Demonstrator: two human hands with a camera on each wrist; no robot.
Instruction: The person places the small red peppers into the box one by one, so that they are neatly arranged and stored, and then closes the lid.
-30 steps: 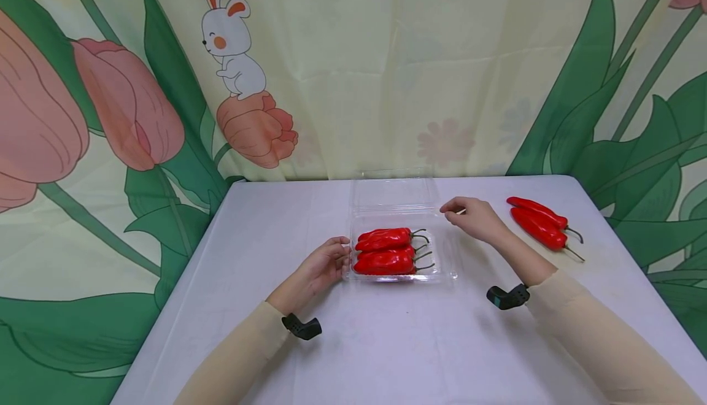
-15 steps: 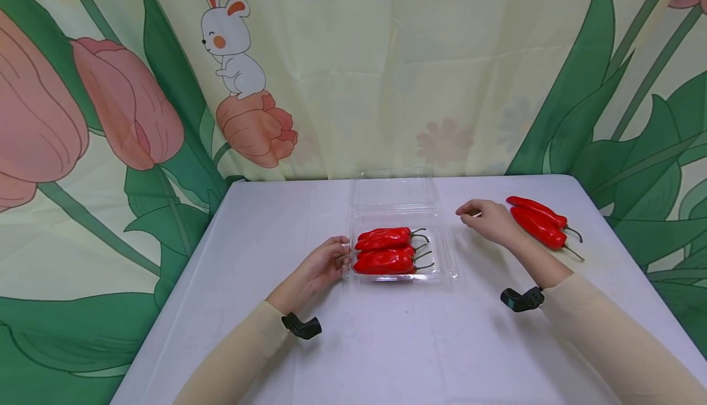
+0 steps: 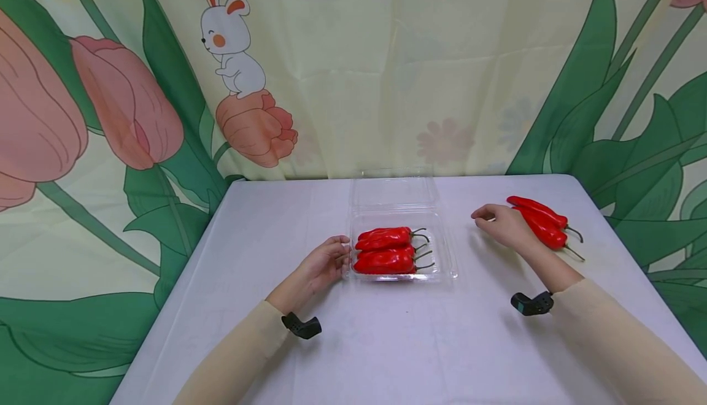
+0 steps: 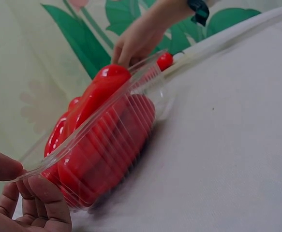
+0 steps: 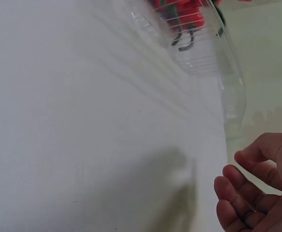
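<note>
A transparent plastic clamshell container (image 3: 450, 258) lies with its lid (image 3: 393, 193) folded back. Several red peppers (image 3: 385, 262) sit inside, green stems pointing right. My left hand (image 3: 315, 268) is at the container's left side; in the left wrist view its thumb and fingers (image 4: 46, 191) pinch the rim. My right hand (image 3: 505, 227), holding nothing, is above the table between the container and two loose red peppers. It partly covers the nearer pepper (image 3: 547, 233), while the farther pepper (image 3: 544, 210) lies just behind. In the right wrist view the right hand's fingers (image 5: 247, 191) are loosely bent.
A white cloth covers the table (image 3: 375, 343). Behind it hangs a curtain (image 3: 353, 73) printed with tulips and a rabbit, close to the table's back edge and the raised lid.
My right hand has moved right, away from the container and toward the two loose peppers. The left hand, the container and the peppers have stayed in place.
</note>
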